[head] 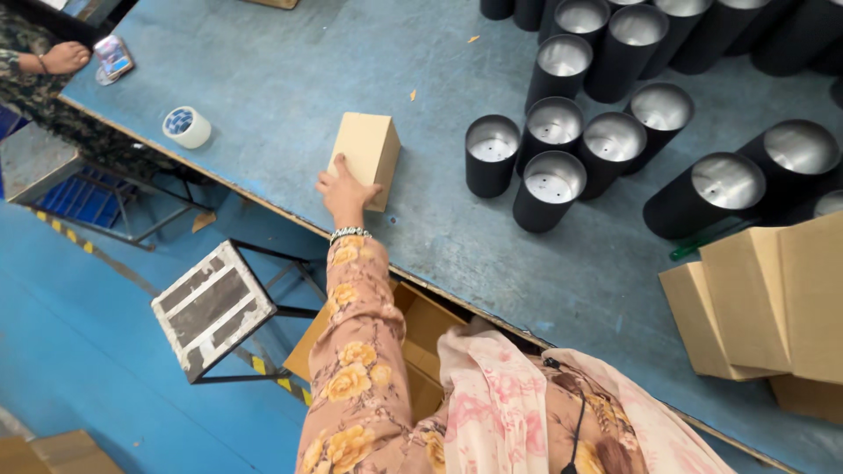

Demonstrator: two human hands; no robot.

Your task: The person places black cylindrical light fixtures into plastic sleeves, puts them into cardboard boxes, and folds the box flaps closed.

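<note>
- While the left hand [344,189] reaches out over the near edge of the blue worktable [290,79], its fingers lie flat and a little spread on the near end of a small closed cardboard box [366,151]; they press against the box rather than wrap around it.
- That box lies on the table close to its near edge, well apart from the other things, its long side running away from the person.
- On the wrist sits a beaded bracelet [349,233], above a floral sleeve [356,351].
- The right hand does not show in the head view, so whether it is open or closed cannot be told.
- To the right of the box stands a cluster of black cylinders with silvery insides [551,154], open ends up, some touching each other.
- At the far right edge lie flat folded cardboard blanks [764,298], stacked and overlapping.
- A roll of tape [186,126] rests on the table to the left, near the edge.
- Another person's hand [63,57] lies at the top left corner, beside a small phone-like object [112,58].
- Below the table stands a metal stool [213,307] on the blue floor.
</note>
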